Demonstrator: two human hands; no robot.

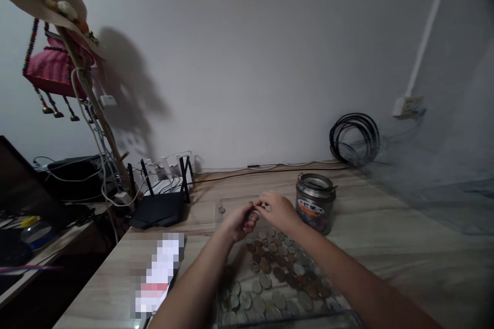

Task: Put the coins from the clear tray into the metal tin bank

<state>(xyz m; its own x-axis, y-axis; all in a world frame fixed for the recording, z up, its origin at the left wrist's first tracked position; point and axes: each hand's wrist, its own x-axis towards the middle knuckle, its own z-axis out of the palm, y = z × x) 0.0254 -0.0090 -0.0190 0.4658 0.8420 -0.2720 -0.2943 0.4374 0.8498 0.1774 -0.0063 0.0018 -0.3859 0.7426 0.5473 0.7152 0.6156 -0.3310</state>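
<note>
Over the far part of a clear, shallow plastic tray, my two hands meet. My left hand is curled with its palm turned up, and small silvery pieces that look like coins show between its fingers. The thumb and fingers of my right hand pinch together right at the left fingertips; what they hold is too small and covered to make out. Silver coins and copper-coloured coins are spread in the tray, below and in front of my hands. A few coins lie at its far left corner.
A grey can-shaped jar with a slotted lid stands right of my hands. A phone with a blurred screen lies left of my left forearm. Behind it are a black router and cables. Coiled black cable leans against the wall.
</note>
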